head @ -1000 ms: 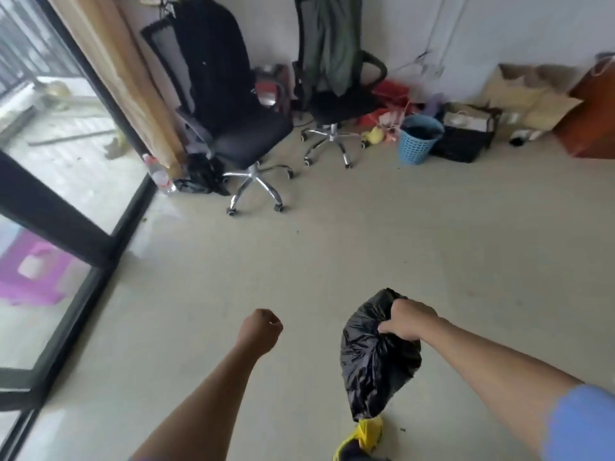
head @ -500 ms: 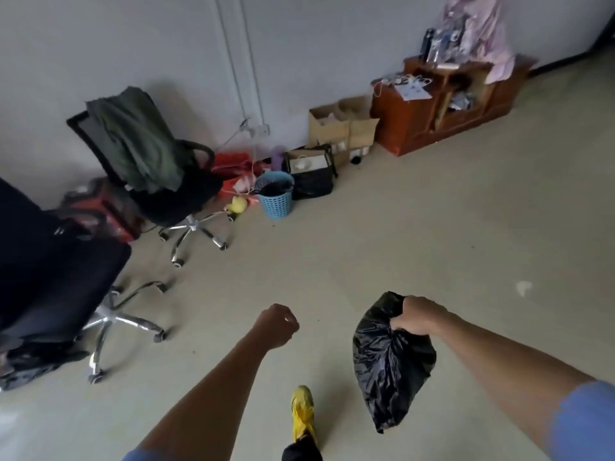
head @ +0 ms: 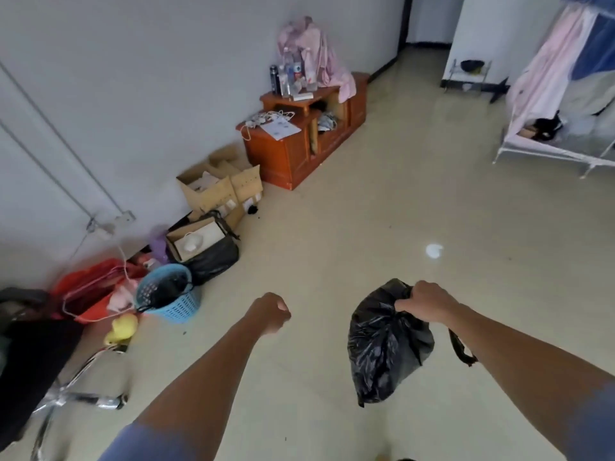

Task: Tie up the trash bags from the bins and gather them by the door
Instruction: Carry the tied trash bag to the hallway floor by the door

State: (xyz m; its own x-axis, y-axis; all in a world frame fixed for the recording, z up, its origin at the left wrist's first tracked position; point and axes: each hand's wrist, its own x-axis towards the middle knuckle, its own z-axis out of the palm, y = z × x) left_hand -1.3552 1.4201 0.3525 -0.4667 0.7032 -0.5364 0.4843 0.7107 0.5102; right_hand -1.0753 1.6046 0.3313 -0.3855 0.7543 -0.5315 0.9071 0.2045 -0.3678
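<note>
In the head view, a black trash bag [head: 386, 347] is gripped at its gathered neck by the right hand [head: 424, 306], whose fingers are curled tight around the plastic. The bag is held clear of the pale floor [head: 332, 227], its lower end hanging below the wrist. The left hand [head: 271, 311] is closed into a fist with nothing held in it, extended beside the bag but apart from it. At the left, against the wall, a blue basket bin [head: 168, 296] is seen lined with black plastic (its contents cannot be made out). Behind it stand open cardboard boxes [head: 216, 188] and a wooden cabinet [head: 299, 141] topped with bottles. A chair base [head: 76, 397] is visible at the lower left.
</note>
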